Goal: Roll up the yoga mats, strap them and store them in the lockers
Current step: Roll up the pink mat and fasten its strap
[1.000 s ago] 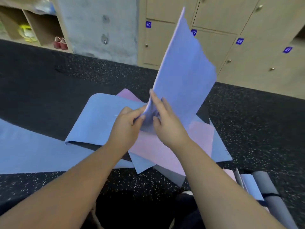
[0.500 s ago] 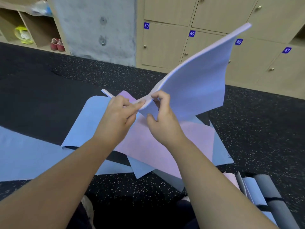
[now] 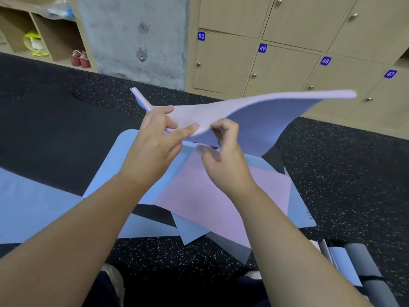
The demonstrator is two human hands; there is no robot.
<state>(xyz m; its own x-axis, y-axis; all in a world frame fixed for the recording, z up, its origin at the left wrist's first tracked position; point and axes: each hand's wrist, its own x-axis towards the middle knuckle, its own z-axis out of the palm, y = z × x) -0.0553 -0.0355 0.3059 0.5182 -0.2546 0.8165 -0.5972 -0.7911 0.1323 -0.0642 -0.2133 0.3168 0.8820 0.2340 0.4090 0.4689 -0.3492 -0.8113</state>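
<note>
A blue yoga mat (image 3: 261, 120) is being held above mats lying on the floor (image 3: 55, 129), its near edge pinched by the left hand (image 3: 155, 142) and right hand (image 3: 225, 156). For a tight roll, that edge is probably best being kept straight, both pinches level.

Occlusions and cropped regions. The lifted mat (image 3: 261, 120) hides the fingertips of the right hand (image 3: 223, 158) where they pass beneath its near edge, and covers part of the speckled floor (image 3: 345, 173) behind it. Both forearms conceal portions of the pink mat (image 3: 212, 196) and of the pale blue mat (image 3: 146, 173) below it. The long blue mat (image 3: 33, 209) is cut off at the left edge. The rolled grey mat (image 3: 369, 275) (with a dark strap, its fastening indiscernible) runs out at the lower right. Contents of the open shelves (image 3: 35, 43) are too blurred to identify.
</note>
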